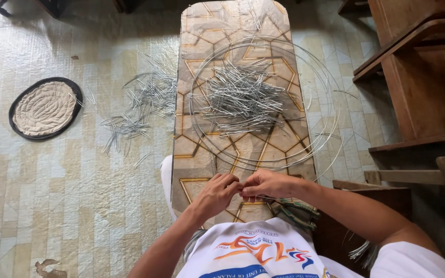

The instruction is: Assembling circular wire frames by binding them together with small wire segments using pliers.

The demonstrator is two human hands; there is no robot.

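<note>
While we look down from above, the round mat (45, 108) with its dark rim lies at the left of the frame on the pale tiled floor (52, 195), with open floor all around it. Right of it, loose wire pieces (140, 105) are scattered on the tiles, up to the left edge of the narrow patterned board (197, 134). At the board's middle a pile of bent wire pieces (243, 98) sits inside thin wire loops (325, 103), which overhang the right edge. At lower centre our left hand (217, 193) and right hand (266, 184) meet fingertip to fingertip, pinched together on a small wire piece (242, 192) over the board's near end. Just below the right wrist lie green-handled pliers (297, 212). Wooden furniture (418, 87) crowds the right side, leaving only a narrow strip of floor.
</note>
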